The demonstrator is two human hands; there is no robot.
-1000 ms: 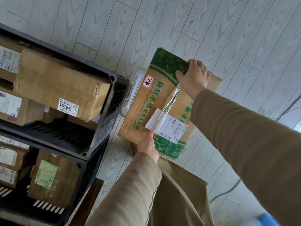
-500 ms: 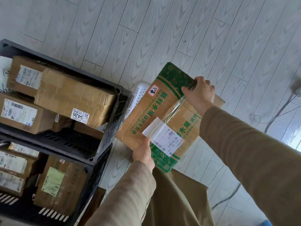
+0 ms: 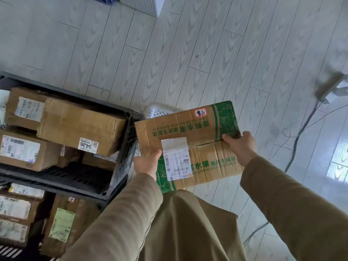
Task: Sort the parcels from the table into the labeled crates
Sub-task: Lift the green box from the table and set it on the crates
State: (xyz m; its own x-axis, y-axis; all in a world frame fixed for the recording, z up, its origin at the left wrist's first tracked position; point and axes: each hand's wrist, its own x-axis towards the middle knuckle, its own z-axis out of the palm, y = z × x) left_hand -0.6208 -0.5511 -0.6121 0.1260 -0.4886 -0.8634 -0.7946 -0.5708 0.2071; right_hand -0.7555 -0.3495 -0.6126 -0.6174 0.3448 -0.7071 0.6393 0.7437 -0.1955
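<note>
I hold a brown cardboard parcel (image 3: 199, 132) with green print, a white shipping label and a small red-edged sticker, in the air above the floor. My left hand (image 3: 146, 163) grips its near left edge. My right hand (image 3: 240, 145) grips its right side at the taped seam. The parcel lies almost level, just right of the upper black crate (image 3: 126, 153), which holds several brown parcels, one tagged 5426 (image 3: 81, 129). A lower black crate (image 3: 101, 203) beneath it also holds labelled parcels (image 3: 62, 225).
A white perforated basket (image 3: 160, 111) sits on the floor behind the held parcel. Another white basket (image 3: 143, 4) stands at the top edge. Cables (image 3: 295, 140) and a power strip (image 3: 335, 91) lie on the grey wood floor at the right.
The parcel has turned from a tilted diagonal to nearly level and swung right. The camera has tipped up, showing more floor and the far white basket.
</note>
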